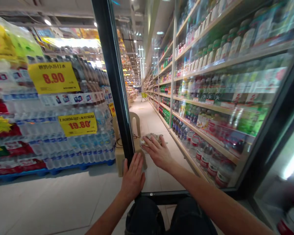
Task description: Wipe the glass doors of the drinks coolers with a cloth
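A light crumpled cloth [152,138] lies flat against the glass pane of a black-framed door [120,85], pressed there under the fingers of my right hand [159,151]. Lower and to the left, my left hand [133,176] rests on the door's black left edge, fingers stretched upward and holding nothing loose. The pane's lower frame bar [166,197] runs just above my knees. Shelves of bottles [210,124] show in the glass to the right.
Stacked packs of bottled water [83,147] with yellow price signs [54,77] stand at the left. A beige plastic chair [120,156] with a dark cable stands behind the door edge. Bottles [291,222] sit at the lower right corner.
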Motion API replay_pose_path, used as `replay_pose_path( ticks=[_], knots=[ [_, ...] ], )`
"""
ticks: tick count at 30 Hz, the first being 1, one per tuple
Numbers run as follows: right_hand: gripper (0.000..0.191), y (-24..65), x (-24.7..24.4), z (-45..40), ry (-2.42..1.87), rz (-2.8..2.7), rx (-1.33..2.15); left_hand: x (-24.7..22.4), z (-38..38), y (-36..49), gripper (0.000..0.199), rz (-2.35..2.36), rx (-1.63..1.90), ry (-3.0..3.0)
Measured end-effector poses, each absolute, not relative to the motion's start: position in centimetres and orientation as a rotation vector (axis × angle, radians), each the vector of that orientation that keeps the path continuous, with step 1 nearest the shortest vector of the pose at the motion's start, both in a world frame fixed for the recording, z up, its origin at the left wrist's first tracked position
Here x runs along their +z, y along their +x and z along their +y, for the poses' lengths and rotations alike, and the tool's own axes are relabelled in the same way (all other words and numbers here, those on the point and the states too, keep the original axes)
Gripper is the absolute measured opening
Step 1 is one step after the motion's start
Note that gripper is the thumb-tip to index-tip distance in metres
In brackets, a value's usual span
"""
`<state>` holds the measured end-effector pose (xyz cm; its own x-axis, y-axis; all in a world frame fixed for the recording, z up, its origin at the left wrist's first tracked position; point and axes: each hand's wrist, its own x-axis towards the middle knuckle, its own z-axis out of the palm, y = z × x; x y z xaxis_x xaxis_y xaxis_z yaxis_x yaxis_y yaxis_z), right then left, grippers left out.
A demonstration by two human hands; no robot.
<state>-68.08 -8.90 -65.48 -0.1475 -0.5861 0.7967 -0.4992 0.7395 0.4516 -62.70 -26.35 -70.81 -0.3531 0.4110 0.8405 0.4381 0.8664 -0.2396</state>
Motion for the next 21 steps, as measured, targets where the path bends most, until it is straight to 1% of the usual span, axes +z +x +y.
replay_pose_path(
  ticks=[3,5,9,11,13,17,19,21],
  knots=[
    [0.035,-67.8,-65.7,-8.6,1.041,-1.777,-0.221,-70.6,-26.6,-62.6,0.061,-1.982,-0.035,-0.613],
    [0.037,-68.0,-64.5,-8.2,1.086,-1.773,-0.256,-70.2,-26.8,-62.7,0.062,-1.974,-0.033,-0.605],
    [0.042,-69.0,-59.2,-8.0,0.798,-1.751,-0.094,-68.6,-26.5,-63.3,0.062,-1.951,-0.040,-0.576],
    [0.042,-69.1,-57.8,-7.7,0.657,-1.736,-0.024,-67.5,-25.9,-63.7,0.062,-1.937,-0.055,-0.545],
    [0.042,-68.8,-58.3,-7.0,0.646,-1.751,-0.034,-66.4,-25.3,-64.0,0.063,-1.921,-0.063,-0.522],
    [0.041,-68.1,-61.5,-4.8,0.873,-1.797,-0.205,-65.1,-24.2,-64.5,0.064,-1.902,-0.054,-0.518],
    [0.043,-68.2,-60.9,-3.7,0.852,-1.790,-0.204,-64.5,-23.7,-64.9,0.064,-1.904,-0.060,-0.518],
    [0.046,-68.7,-58.7,-3.1,0.695,-1.766,-0.119,-63.8,-23.1,-65.3,0.066,-1.902,-0.077,-0.521]
  ],
)
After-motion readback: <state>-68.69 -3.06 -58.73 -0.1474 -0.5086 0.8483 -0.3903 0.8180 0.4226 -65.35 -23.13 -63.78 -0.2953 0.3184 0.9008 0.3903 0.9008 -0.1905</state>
